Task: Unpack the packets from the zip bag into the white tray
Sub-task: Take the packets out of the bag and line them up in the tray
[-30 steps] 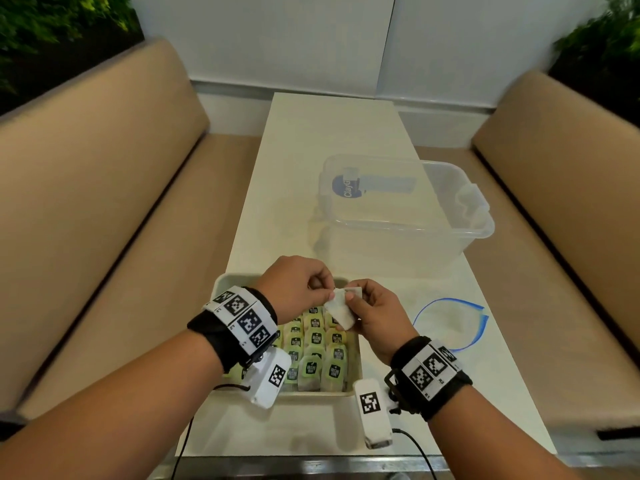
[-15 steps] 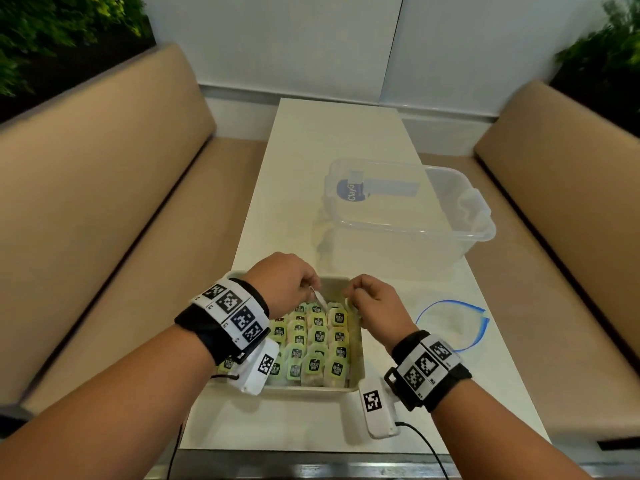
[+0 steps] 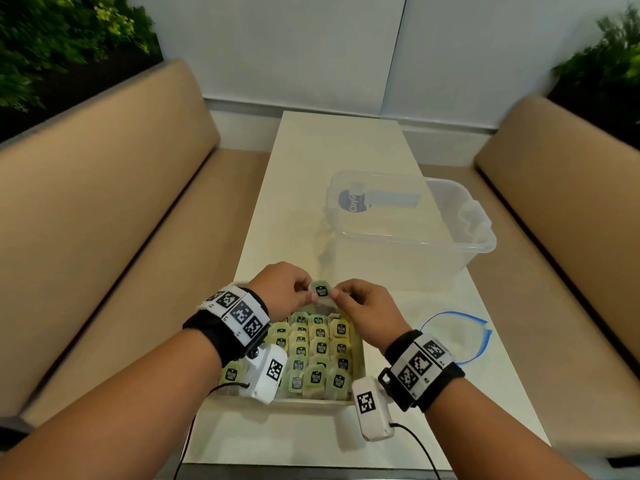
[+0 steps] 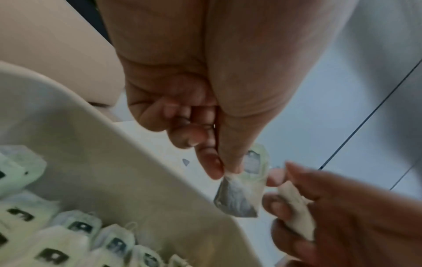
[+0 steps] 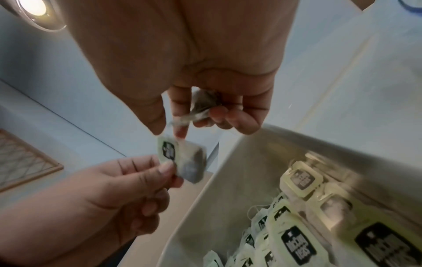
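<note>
Now we pinch one packet (image 3: 321, 290) between our left hand (image 3: 284, 289) and right hand (image 3: 369, 308), mid-frame over the white tray's (image 3: 360, 362) far edge. Our right hand's other fingers curl round a second packet (image 5: 200, 106). If either pinch slips, a packet could miss the tray and land on the table (image 3: 332, 150).

We note the white tray (image 3: 313, 402) as smooth matt plastic. The packets (image 3: 318, 355) appear thin, filmy paper with green printed labels. The storage box (image 3: 408, 216) is clear glossy plastic; the table (image 3: 332, 147) pale, smooth, faintly sheened; the benches (image 3: 104, 202) matt tan upholstery.
</note>
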Demonstrator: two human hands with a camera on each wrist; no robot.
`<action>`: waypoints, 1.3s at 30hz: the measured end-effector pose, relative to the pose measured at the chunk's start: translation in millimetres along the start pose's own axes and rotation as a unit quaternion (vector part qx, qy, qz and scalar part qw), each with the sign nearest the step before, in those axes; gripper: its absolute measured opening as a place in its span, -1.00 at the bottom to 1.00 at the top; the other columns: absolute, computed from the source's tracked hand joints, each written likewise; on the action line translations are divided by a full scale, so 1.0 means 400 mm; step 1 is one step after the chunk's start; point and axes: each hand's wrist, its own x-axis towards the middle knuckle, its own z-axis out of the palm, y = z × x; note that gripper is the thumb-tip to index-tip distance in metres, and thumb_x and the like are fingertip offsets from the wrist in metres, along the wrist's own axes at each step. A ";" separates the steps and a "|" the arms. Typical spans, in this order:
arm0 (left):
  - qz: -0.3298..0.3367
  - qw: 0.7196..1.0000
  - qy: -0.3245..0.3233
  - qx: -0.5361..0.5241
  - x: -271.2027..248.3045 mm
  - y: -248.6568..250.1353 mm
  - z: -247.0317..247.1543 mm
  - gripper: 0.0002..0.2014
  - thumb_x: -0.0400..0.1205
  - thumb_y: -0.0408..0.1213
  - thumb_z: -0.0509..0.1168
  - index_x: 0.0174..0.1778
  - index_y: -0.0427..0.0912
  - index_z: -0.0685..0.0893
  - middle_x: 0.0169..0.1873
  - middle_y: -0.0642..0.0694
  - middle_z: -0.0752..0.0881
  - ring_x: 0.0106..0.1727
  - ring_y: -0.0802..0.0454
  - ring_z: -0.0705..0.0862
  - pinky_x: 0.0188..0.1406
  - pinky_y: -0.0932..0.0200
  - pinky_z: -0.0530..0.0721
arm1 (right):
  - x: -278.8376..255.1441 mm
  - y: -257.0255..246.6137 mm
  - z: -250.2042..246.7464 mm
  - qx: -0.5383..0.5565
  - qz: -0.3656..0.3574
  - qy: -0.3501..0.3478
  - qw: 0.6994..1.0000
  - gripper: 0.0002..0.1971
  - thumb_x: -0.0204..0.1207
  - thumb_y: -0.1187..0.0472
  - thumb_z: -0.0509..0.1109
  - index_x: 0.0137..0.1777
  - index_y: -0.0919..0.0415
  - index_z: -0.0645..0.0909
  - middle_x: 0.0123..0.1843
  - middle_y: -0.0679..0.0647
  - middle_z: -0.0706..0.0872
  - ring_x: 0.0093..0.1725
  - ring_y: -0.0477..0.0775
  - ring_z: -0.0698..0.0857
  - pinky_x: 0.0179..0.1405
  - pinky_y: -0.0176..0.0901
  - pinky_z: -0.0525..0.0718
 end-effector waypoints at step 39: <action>0.060 0.992 0.108 -0.015 -0.061 0.040 -0.011 -0.93 0.61 -0.06 0.39 -0.07 0.12 0.78 -0.21 0.15 0.75 -0.24 0.25 0.62 -0.19 0.18 0.59 | 0.018 0.015 0.023 0.077 -0.029 0.020 0.996 -0.94 0.50 0.22 0.56 -0.05 0.11 0.78 -0.19 0.19 0.84 -0.16 0.33 0.81 -0.09 0.27 0.81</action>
